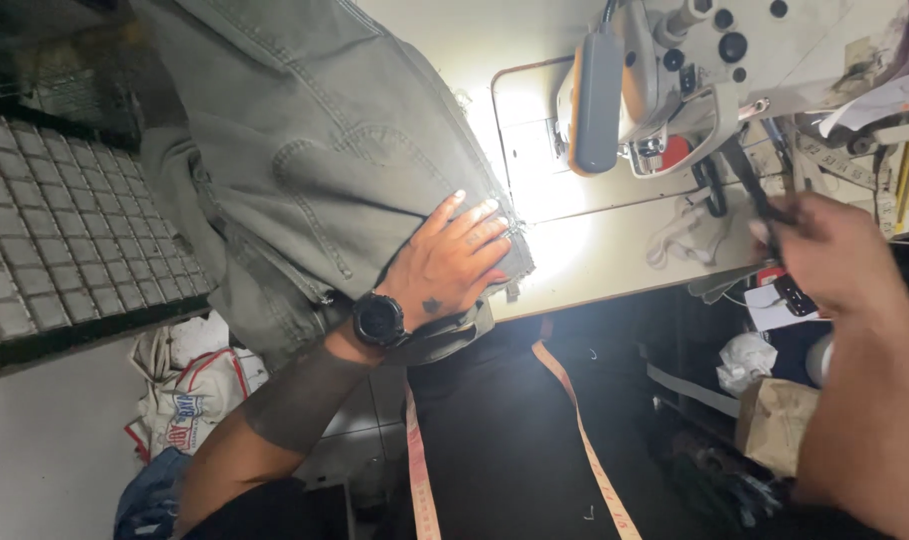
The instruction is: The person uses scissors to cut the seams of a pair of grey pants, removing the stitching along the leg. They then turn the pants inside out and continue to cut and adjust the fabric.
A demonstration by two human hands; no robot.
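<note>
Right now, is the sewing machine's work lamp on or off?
On. The lamp throws a bright glare over the machine bed and the garment edge.

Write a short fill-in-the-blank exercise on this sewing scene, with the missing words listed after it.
1. The left hand lies flat on a grey-green ____ garment.
2. On the left wrist sits a black ____.
3. The right hand grips a pair of dark ____ beside the sewing machine.
4. An orange ____ hangs over the person's dark lap.

Missing words: denim; watch; scissors; measuring tape
</note>
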